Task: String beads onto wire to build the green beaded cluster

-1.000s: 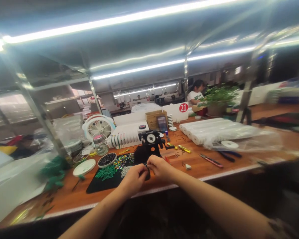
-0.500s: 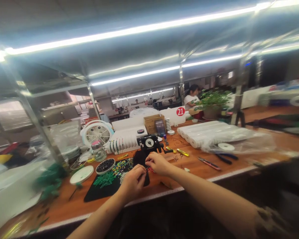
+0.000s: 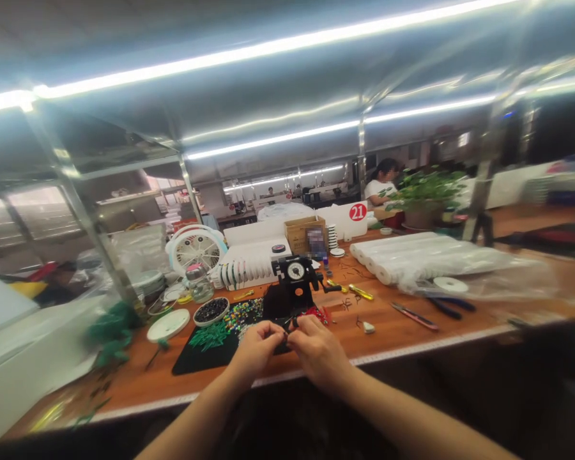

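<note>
Near the table's front edge, my left hand (image 3: pixel 261 345) and my right hand (image 3: pixel 314 345) meet fingertip to fingertip. Both are pinched around something small and dark that I cannot make out. Just behind them stands a black device with a round dial (image 3: pixel 297 272) and a crank on its right. Left of my hands a black mat (image 3: pixel 188 359) bears green pieces (image 3: pixel 209 337), multicoloured beads (image 3: pixel 243 315) and a white dish of black pieces (image 3: pixel 211 311). Red pieces (image 3: pixel 320 314) lie right behind my right hand.
Pliers with dark handles (image 3: pixel 448 308), a red-handled tool (image 3: pixel 416 316) and plastic-wrapped white rolls (image 3: pixel 412 255) lie to the right. At the left are a white lid (image 3: pixel 168 325), a glass jar (image 3: pixel 200 284) and a fan (image 3: pixel 196 250). A person (image 3: pixel 382 182) sits beyond a plant.
The view has shifted, so the table items appear farther right. My right hand has lowered to the front of the device, level with my left, and the red pieces show more.
</note>
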A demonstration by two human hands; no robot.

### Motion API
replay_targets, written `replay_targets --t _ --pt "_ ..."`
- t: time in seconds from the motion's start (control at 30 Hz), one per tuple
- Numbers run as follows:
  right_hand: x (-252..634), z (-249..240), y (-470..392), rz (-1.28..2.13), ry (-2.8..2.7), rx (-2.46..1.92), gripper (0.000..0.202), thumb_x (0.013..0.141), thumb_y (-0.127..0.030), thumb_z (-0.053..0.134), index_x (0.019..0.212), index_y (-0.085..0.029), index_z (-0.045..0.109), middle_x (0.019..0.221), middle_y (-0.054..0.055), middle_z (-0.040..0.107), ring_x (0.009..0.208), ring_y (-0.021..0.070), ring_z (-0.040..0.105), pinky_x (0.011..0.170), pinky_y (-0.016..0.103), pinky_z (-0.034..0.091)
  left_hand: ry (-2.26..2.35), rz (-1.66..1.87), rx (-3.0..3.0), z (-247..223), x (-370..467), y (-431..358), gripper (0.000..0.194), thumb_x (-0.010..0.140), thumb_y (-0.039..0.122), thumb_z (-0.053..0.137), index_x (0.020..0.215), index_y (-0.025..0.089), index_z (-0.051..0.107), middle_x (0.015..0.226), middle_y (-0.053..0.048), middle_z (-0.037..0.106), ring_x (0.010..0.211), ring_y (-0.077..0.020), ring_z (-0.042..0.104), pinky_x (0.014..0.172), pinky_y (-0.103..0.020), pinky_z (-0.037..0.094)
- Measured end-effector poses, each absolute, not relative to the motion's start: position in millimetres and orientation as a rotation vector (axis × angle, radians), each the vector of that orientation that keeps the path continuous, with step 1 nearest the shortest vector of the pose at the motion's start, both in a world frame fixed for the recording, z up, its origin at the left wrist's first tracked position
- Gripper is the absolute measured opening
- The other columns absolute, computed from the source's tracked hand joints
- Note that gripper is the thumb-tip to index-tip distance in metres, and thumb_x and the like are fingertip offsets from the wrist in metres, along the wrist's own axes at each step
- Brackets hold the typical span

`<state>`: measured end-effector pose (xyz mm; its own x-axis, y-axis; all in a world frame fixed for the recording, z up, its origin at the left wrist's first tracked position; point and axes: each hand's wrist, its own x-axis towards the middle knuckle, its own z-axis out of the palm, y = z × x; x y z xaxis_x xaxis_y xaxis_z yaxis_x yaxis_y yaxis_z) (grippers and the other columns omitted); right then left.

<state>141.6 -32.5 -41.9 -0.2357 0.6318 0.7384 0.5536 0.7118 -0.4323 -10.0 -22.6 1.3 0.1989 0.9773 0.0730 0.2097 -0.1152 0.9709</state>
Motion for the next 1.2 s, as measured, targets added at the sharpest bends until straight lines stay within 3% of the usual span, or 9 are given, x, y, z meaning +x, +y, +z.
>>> replay_targets --t 0.17,0.37,0.47,0.6,0.73,0.83,0.93,1.03,1.2 --pt "144.7 -23.6 -10.1 0.25 -2.057 -0.91 0.015 0.081 -0.007 0.045 0.083 -0.016 0.056 0.087 0.005 0.053 0.075 0.0144 0.052 0.068 0.025 0.042 1.177 0.942 2.397 2.6 -14.5 -26.4 0.017 0.083 0.021 0.047 0.076 0.019 0.062 0.077 -0.004 0.059 0.074 -0.0171 0.055 0.069 -0.028 0.042" --pt "137.4 -15.6 21.2 0.634 -1.963 -1.014 0.012 0.081 -0.012 0.048 0.073 -0.017 0.056 0.06 -0.003 0.055 0.053 0.0102 0.052 0.049 0.019 0.038 1.175 0.908 3.001 -14.6 -22.2 -14.5 0.023 0.085 0.01 0.038 0.084 0.018 0.059 0.101 -0.009 0.057 0.072 -0.0158 0.057 0.065 -0.027 0.043" --pt "140.1 -16.0 21.3 0.665 -1.956 -1.033 0.012 0.081 -0.013 0.05 0.072 -0.016 0.058 0.054 -0.004 0.054 0.043 0.0088 0.049 0.045 0.019 0.037 1.039 0.95 2.948 -16.0 -21.0 -12.8 0.023 0.083 0.009 0.04 0.084 0.019 0.06 0.101 -0.008 0.061 0.075 -0.0169 0.058 0.069 -0.028 0.043" --pt "146.4 -16.1 0.9 0.457 -1.79 -1.09 0.009 0.081 -0.019 0.053 0.081 -0.016 0.062 0.082 0.005 0.061 0.074 0.0148 0.057 0.069 0.026 0.042 1.158 1.174 2.07 -12.8 -14.3 -17.0 0.009 0.075 0.02 0.053 0.068 0.018 0.06 0.073 -0.004 0.06 0.066 -0.0163 0.055 0.062 -0.026 0.042" --pt "138.9 -28.7 -21.2 0.515 -1.71 -1.189 0.017 0.072 -0.034 0.067 0.067 -0.017 0.066 0.07 0.003 0.06 0.067 0.0153 0.055 0.062 0.025 0.04 1.214 1.131 1.461 -16.9 -10.6 -17.2 0.015 0.068 0.03 0.056 0.06 0.017 0.055 0.04 0.006 0.036 0.036 -0.0093 0.03 0.039 -0.022 0.024" --pt "128.8 -41.8 -31.2 0.685 -1.73 -1.146 0.014 0.076 -0.024 0.062 0.065 -0.016 0.066 0.065 0.001 0.06 0.063 0.0135 0.055 0.059 0.023 0.041 1.182 1.123 1.426 -19.3 -11.3 -16.4 0.016 0.064 0.031 0.056 0.058 0.016 0.054 0.041 0.006 0.039 0.036 -0.0076 0.028 0.04 -0.021 0.023" --pt "128.1 -43.4 -34.7 0.312 -1.842 -1.024 0.016 0.082 -0.015 0.052 0.07 -0.016 0.064 0.08 0.006 0.059 0.08 0.0176 0.054 0.072 0.028 0.043 1.183 1.105 1.451 -12.7 -14.9 -18.6 0.014 0.063 0.03 0.059 0.058 0.016 0.057 0.043 0.004 0.045 0.037 -0.0083 0.03 0.04 -0.021 0.023" --pt "135.7 -30.0 -26.9 0.086 -2.058 -0.841 0.018 0.082 -0.007 0.045 0.082 -0.016 0.062 0.098 0.01 0.055 0.093 0.0194 0.051 0.079 0.031 0.043 1.223 1.044 1.695 -0.2 -19.0 -23.5 0.013 0.065 0.029 0.064 0.059 0.018 0.061 0.055 0.0 0.057 0.052 -0.0144 0.048 0.05 -0.024 0.035" --pt "141.4 -3.9 7.8 0.638 -2.174 -0.951 0.015 0.081 -0.007 0.044 0.078 -0.015 0.056 0.081 0.003 0.057 0.063 0.0108 0.057 0.057 0.021 0.045 1.308 0.948 2.414 7.0 -21.2 -27.9 0.017 0.082 0.023 0.047 0.077 0.02 0.063 0.078 -0.004 0.061 0.075 -0.0197 0.055 0.07 -0.03 0.041"
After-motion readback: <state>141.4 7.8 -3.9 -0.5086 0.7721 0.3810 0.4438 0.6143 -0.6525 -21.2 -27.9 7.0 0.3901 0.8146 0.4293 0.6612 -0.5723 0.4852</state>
